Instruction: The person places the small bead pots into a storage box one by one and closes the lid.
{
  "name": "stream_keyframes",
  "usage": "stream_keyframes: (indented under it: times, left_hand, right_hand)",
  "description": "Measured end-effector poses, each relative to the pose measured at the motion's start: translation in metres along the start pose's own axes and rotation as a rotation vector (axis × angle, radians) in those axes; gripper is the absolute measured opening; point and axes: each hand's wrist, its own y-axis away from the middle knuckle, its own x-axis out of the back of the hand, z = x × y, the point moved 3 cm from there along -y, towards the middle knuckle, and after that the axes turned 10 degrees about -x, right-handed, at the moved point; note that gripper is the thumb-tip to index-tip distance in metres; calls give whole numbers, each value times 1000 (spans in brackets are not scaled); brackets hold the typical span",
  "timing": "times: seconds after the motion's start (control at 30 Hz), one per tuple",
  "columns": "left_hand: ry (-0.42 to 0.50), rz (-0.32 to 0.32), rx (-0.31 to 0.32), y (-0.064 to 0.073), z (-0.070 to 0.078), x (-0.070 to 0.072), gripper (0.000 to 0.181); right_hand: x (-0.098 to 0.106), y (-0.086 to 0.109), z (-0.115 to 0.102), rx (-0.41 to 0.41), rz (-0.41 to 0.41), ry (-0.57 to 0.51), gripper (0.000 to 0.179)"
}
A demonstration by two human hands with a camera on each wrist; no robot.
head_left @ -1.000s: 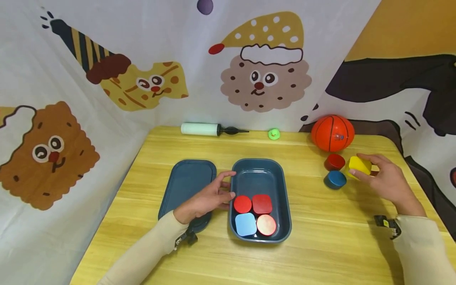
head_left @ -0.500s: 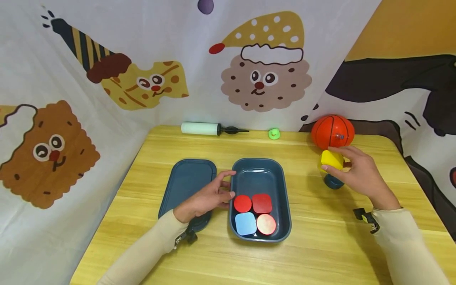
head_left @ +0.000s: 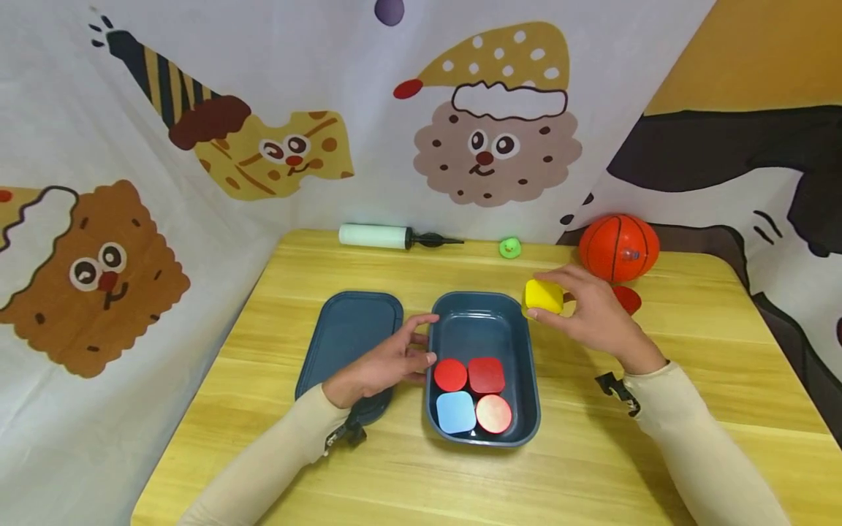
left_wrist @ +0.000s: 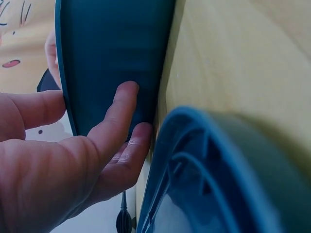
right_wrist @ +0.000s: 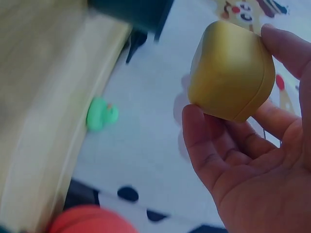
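My right hand (head_left: 595, 314) pinches a small yellow rounded-square container (head_left: 544, 296) between thumb and fingers, just off the right rim of a dark blue rectangular box (head_left: 534, 387). In the right wrist view, a lid seam runs round the yellow container (right_wrist: 233, 73), clear of the table. Against the box's left wall, my left hand (head_left: 384, 361) rests its spread fingers; the left wrist view has its fingertips (left_wrist: 129, 90) on that wall. Inside the box's near half sit a red round container (head_left: 450, 375), a red square one (head_left: 486, 375), a light blue square one (head_left: 456, 413) and a pale round one (head_left: 493, 414).
A dark blue lid (head_left: 351, 329) lies left of the box, partly under my left forearm. A red round container (head_left: 628, 299) shows behind my right hand, near an orange toy basketball (head_left: 618, 248). At the back edge are a hand pump (head_left: 375, 236) and a green rubber duck (head_left: 509, 248).
My right hand has carried the yellow container leftward from the table's right side to the box's right rim. It now hides the blue round container. My left hand has stayed put.
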Motion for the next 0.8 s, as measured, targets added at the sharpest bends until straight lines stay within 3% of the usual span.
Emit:
stream_keyframes:
  times: [0.4,0.8]
  left_hand:
    - [0,0,11,-1,2,0,71]
    - [5,-18,24,0,4,-2,72]
  right_hand:
    - [-49,-20,-32,105,-99,-48,62]
    - [-91,-19,-58,104,-219,16,66]
